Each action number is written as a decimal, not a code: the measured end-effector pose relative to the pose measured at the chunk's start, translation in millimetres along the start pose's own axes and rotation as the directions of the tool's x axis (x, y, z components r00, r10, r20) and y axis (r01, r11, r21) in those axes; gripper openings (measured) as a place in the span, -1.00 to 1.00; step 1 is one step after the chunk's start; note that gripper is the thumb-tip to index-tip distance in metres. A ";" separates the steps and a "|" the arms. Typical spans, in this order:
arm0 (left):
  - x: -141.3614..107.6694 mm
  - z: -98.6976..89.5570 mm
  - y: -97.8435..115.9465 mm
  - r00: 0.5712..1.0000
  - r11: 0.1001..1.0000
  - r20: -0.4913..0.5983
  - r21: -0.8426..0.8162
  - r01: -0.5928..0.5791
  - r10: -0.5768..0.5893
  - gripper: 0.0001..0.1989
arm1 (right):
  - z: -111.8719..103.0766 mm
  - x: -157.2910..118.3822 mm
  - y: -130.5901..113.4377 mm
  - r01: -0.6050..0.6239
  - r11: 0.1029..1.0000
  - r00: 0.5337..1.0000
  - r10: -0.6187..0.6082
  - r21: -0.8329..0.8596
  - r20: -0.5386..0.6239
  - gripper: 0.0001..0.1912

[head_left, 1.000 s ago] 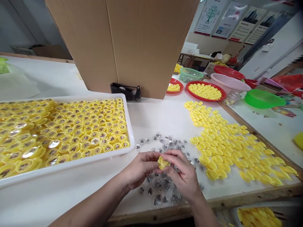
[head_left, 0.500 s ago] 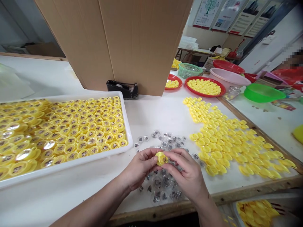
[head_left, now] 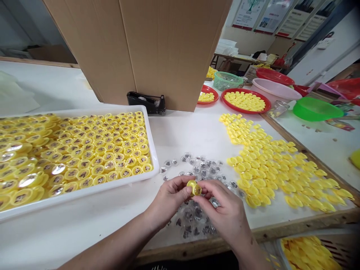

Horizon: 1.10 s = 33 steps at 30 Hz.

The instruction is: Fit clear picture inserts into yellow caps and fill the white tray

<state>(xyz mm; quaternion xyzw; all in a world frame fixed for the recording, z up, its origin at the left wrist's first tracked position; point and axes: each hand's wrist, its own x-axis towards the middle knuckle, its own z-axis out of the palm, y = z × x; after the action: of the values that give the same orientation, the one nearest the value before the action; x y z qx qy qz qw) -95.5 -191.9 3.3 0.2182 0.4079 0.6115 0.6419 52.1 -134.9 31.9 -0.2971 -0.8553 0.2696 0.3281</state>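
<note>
Between my two hands, above the table, is a small round yellow plastic piece (head_left: 192, 186) with a clear printed disc on its right side, tilted. My left hand (head_left: 165, 198) pinches its left side between thumb and fingers. My right hand (head_left: 229, 208) closes thumb and fingertips around its right edge, at the disc. Under and behind the hands lie many clear round caps (head_left: 206, 168) with small dark pictures; my hands hide some of them. Loose yellow pieces (head_left: 260, 165) spread over the table to the right.
At left, a white tray (head_left: 154, 159) holds rows of yellow pieces with picture discs. A large cardboard sheet (head_left: 163, 48) stands behind a black tape dispenser (head_left: 146, 103). Red plates (head_left: 267, 107), a green basket (head_left: 225, 80) and a green bowl (head_left: 317, 109) are farther back. Wooden strips (head_left: 281, 234) edge the table.
The yellow piece has turned in my fingers, so its clear disc now faces more to the right. Both hands stay at nearly the same place, and the view has shifted slightly.
</note>
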 end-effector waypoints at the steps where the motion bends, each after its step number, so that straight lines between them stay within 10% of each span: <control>1: -0.6 0.6 0.3 1.000 1.000 -0.007 0.006 -0.015 0.015 -0.61 | 0.3 -0.2 -0.3 0.008 1.000 1.000 -0.008 -0.002 -0.008 -0.78; 23: -2.1 4.0 1.5 1.000 1.000 0.019 -0.013 -0.009 0.010 -0.57 | 19.9 -4.5 -1.3 0.065 0.972 0.985 -0.098 -0.224 -0.141 -0.78; 33: 1.1 -2.0 3.2 0.996 0.989 0.029 0.116 -0.087 0.084 -0.70 | 16.0 -4.3 4.9 -0.008 0.999 0.997 0.004 -0.050 -0.076 -0.74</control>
<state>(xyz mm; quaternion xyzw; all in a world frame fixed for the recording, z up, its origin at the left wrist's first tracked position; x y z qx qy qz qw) -99.1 -190.8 4.3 0.2802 0.4258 0.6108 0.6059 44.8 -138.8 16.7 -0.3177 -0.8478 0.2377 0.3518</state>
